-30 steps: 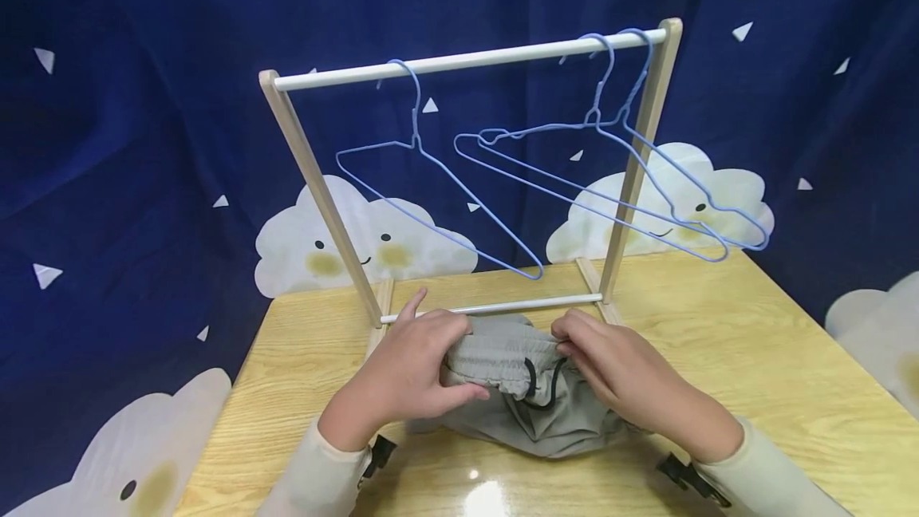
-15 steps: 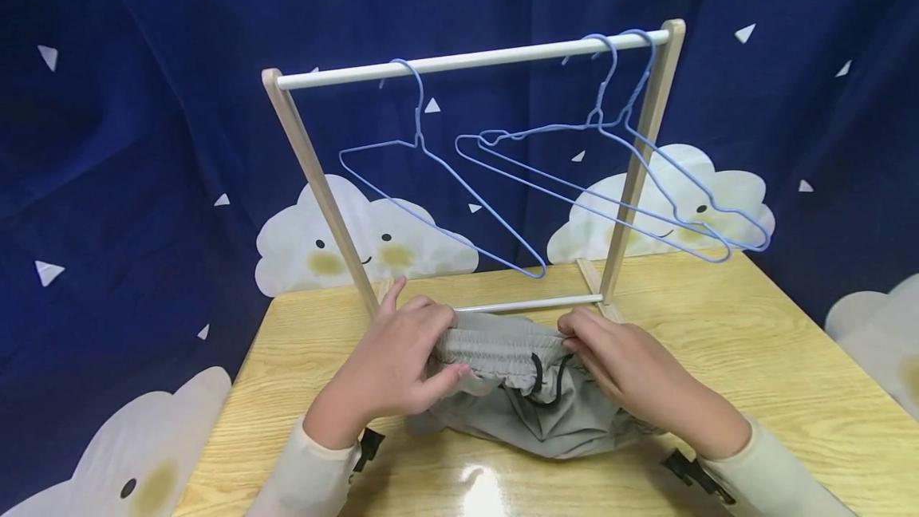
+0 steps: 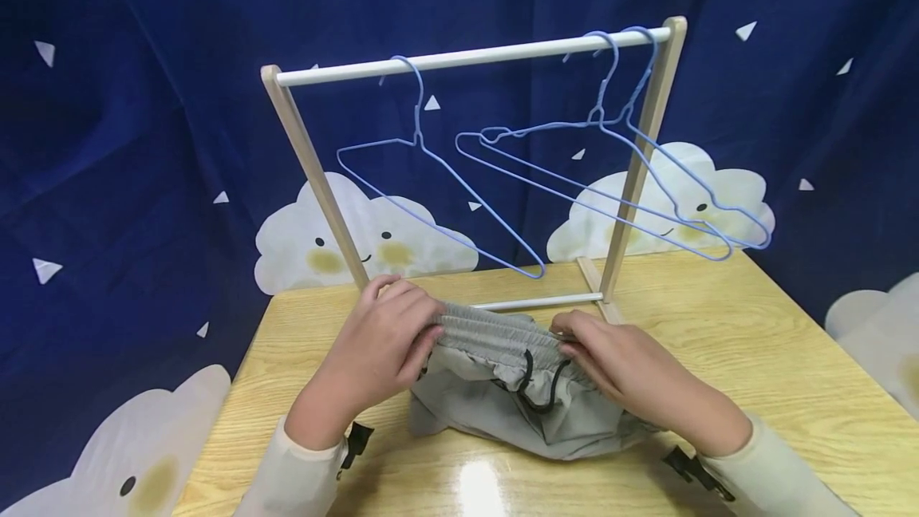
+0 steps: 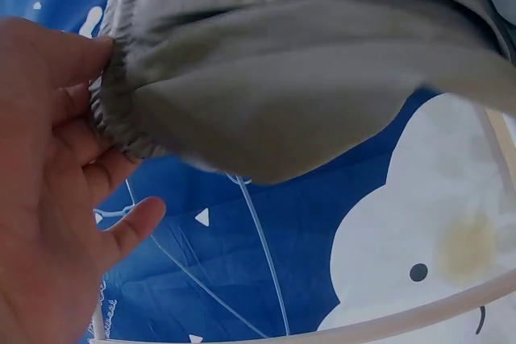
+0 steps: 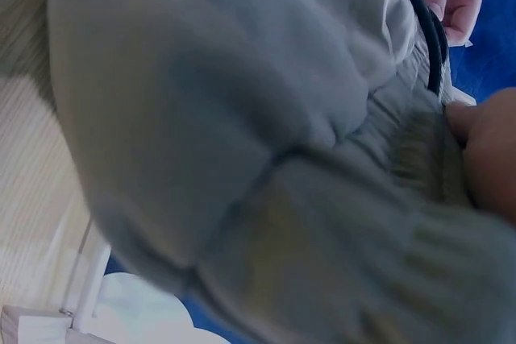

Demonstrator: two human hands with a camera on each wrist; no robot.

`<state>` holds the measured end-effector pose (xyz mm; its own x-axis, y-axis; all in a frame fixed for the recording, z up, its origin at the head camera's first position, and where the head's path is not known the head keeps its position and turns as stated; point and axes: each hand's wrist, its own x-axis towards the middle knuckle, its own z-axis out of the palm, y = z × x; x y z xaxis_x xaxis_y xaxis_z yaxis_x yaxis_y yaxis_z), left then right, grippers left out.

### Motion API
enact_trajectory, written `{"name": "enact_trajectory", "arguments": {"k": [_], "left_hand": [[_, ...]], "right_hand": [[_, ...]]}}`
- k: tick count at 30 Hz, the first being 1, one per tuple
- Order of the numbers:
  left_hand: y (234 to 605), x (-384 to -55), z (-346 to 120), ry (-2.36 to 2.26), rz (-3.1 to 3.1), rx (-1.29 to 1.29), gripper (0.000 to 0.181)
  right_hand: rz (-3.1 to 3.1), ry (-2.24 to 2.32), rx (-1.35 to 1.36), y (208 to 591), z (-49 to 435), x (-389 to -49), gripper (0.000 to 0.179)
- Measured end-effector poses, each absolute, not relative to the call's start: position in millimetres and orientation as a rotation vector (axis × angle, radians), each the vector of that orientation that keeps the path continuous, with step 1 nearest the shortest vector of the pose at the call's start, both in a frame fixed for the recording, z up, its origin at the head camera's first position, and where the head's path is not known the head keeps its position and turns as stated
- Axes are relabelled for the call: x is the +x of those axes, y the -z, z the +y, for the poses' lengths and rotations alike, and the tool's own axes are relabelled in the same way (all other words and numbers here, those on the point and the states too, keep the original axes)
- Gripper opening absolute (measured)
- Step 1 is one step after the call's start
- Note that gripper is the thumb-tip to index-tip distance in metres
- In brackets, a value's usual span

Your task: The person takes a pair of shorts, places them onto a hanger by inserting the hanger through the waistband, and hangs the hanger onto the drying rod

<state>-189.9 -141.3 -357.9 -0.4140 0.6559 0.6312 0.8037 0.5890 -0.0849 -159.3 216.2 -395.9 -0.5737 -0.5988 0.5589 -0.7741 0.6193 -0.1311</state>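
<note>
Bunched grey drawstring pants (image 3: 502, 413) lie on the wooden table, with the gathered elastic waistband lifted and a black cord looping from its front. At the waistband's left end my left hand (image 3: 380, 333) pinches the edge between thumb and fingers. My right hand (image 3: 625, 365) pinches the opposite end. In the left wrist view the left hand (image 4: 48, 167) grips the ruffled edge of the grey cloth (image 4: 266, 110). Blurred grey fabric (image 5: 201, 102) fills most of the right wrist view, where the right hand (image 5: 492, 151) shows partly. The legs of the pants are mostly hidden in folds.
Behind the pants stands a small clothes rack with a white top bar (image 3: 474, 57) and wooden posts. One blue wire hanger (image 3: 481, 206) hangs left of centre; two more hangers (image 3: 596, 202) overlap at the right. A dark blue curtain (image 3: 143, 142) backs the table (image 3: 718, 357).
My left hand has moved left and slightly up, its thumb closing onto the waistband, which is now stretched wider and slants. My right hand stays nearly in place, still holding its end.
</note>
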Motion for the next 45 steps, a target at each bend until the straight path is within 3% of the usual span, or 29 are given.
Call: {"name": "enact_trajectory", "arguments": {"k": [6, 19, 33, 45], "left_hand": [[355.0, -187.4, -141.0, 0.329, -2.175, -1.123, 0.006], [351.2, -187.4, -145.1, 0.360, -2.161, -1.061, 0.006], [347.3, -188.5, -157.5, 0.345, -2.164, -0.979, 0.011], [340.6, -189.2, -173.0, 0.332, -2.180, -0.902, 0.010]], "right_hand": [[-2.358, -0.508, 1.193, 397.5, 217.3, -159.1, 0.036], [-2.366, -0.600, 1.286, 394.5, 221.4, -162.0, 0.018], [-2.428, -0.635, 1.246, 390.2, 239.0, -169.3, 0.010], [-2.430, -0.733, 1.151, 379.4, 259.9, -175.1, 0.032]]}}
